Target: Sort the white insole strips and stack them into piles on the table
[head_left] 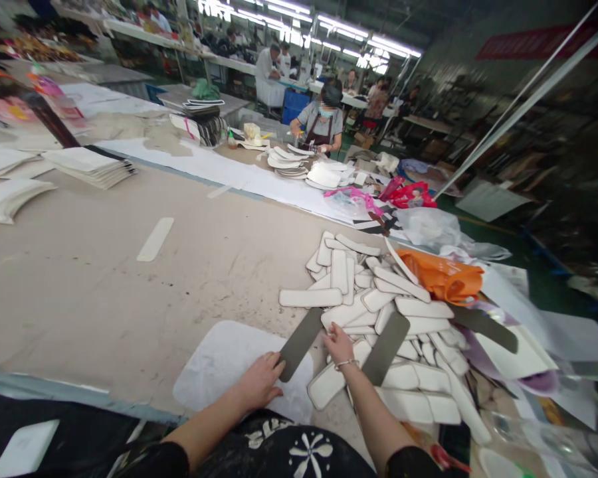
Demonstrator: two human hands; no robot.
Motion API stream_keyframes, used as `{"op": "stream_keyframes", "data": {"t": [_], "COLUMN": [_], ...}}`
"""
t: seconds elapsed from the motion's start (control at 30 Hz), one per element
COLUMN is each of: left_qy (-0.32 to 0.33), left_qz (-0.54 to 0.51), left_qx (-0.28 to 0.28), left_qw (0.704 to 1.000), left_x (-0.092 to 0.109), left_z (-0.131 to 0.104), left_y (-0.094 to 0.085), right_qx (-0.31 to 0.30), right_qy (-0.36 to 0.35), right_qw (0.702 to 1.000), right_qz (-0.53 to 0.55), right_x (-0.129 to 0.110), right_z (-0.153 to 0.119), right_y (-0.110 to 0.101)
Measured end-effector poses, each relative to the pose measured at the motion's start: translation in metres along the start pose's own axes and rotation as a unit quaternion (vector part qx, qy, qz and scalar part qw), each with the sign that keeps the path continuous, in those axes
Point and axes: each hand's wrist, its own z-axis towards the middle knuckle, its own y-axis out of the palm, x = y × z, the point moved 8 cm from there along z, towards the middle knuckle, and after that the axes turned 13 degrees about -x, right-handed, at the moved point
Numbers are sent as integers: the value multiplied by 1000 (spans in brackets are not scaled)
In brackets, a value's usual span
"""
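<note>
My left hand [262, 380] rests with its fingers on the lower end of a grey-green strip [301, 342], which lies partly over a translucent white sheet [219, 365]. Its thumb stands apart from the fingers. My right hand [337, 344], with a bracelet at the wrist, touches the edge of a white rounded piece [346, 312] at the left side of a heap. Its fingers are bent, and whether they grip that piece is unclear. A second grey-green strip [386, 348] lies on the heap to the right of my right wrist.
An orange bag [441, 275] and clear plastic lie behind the heap. One pale strip [155, 239] is alone on the table [104, 265]. Stacked white pieces [87, 166] are at the far left. A masked person [323, 123] sits across the table.
</note>
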Motion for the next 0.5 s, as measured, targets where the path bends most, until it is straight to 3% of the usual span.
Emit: {"op": "stream_keyframes", "data": {"t": [0.13, 0.3, 0.5], "left_qy": [-36, -44, -78], "left_qz": [23, 12, -95], "left_qx": [-28, -32, 0], "left_qw": [999, 998, 992], "left_x": [6, 7, -4], "left_z": [21, 24, 12], "left_y": [3, 6, -6], "right_qx": [14, -21, -116], "right_qy": [-6, 24, 49], "right_qw": [998, 999, 979], "right_qz": [-56, -36, 158], "right_x": [11, 20, 6], "right_z": [-6, -1, -5], "right_y": [34, 62, 110]}}
